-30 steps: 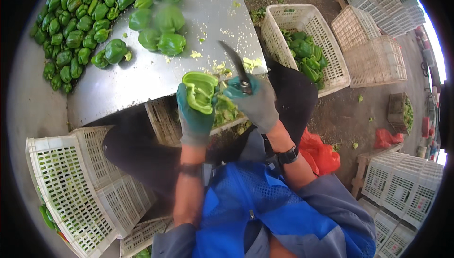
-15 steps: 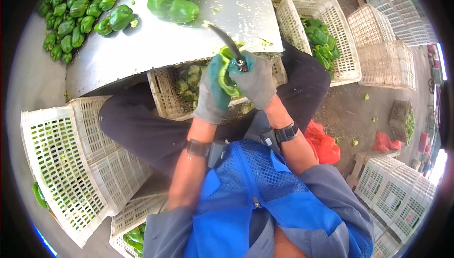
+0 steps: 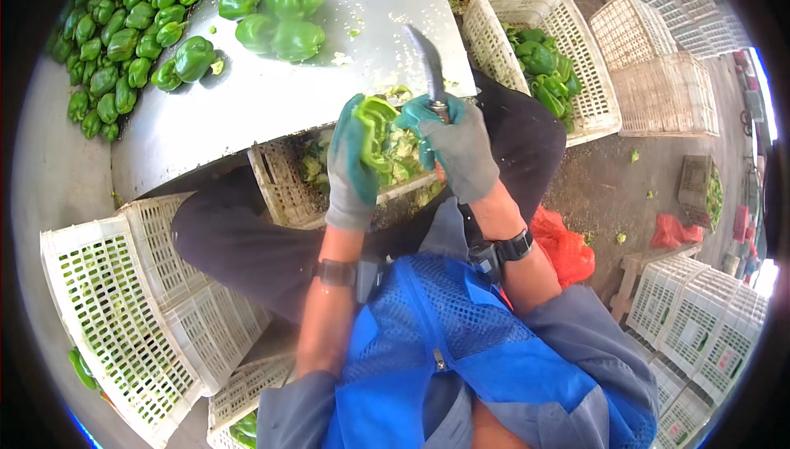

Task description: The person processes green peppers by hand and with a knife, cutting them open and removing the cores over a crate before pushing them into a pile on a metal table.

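Note:
My left hand (image 3: 354,165), in a grey and green glove, grips a cut green bell pepper (image 3: 376,124) whose pale, hollow inside faces right. In my right hand (image 3: 461,148), gloved alike, is a knife (image 3: 428,62) with a curved blade, its tip pointing up and away from me. A small gap separates the knife hand from the pepper. Beneath both hands, between my legs, a crate (image 3: 280,194) holds pale green pepper cores and scraps. Several whole green bell peppers (image 3: 296,17) sit on the metal table (image 3: 230,95) just beyond my hands.
A large heap of green peppers (image 3: 123,37) covers the table's far left. At the right, a white crate (image 3: 605,91) contains cut peppers. Stacked white crates (image 3: 115,309) stand at my left, with more crates (image 3: 654,91) farther right. A red bag (image 3: 555,243) lies beside my right arm.
My hands have moved apart. The knife has come away from the pepper and now points more upright, while the pepper's opened inside has turned into view.

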`<move>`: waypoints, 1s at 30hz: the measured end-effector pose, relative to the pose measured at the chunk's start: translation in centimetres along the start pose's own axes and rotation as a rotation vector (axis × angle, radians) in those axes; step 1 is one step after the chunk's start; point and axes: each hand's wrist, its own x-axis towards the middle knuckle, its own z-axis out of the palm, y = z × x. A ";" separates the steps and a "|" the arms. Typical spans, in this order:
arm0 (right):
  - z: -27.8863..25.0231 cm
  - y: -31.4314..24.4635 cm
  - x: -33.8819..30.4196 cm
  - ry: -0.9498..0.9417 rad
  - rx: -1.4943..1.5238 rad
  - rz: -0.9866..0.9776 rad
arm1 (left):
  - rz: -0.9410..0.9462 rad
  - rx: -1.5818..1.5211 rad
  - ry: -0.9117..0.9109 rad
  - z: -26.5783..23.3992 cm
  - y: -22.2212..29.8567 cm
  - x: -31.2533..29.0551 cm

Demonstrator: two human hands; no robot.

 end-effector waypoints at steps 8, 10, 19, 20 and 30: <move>0.2 -0.9 1.5 -0.184 0.275 0.188 | -0.020 0.121 -0.064 -0.5 0.7 0.6; -0.4 -0.7 2.2 -0.217 0.399 0.256 | -0.135 -0.151 0.025 0.0 1.7 0.9; -2.3 -1.9 6.1 -0.316 0.661 0.056 | -0.286 -0.282 0.143 -1.0 -0.3 0.4; -2.5 -2.3 6.6 -0.310 0.676 0.038 | -0.282 -0.280 0.146 -0.9 -0.6 0.4; -3.7 -0.8 15.0 0.006 0.435 0.028 | -0.232 0.340 0.327 -4.8 -4.6 8.4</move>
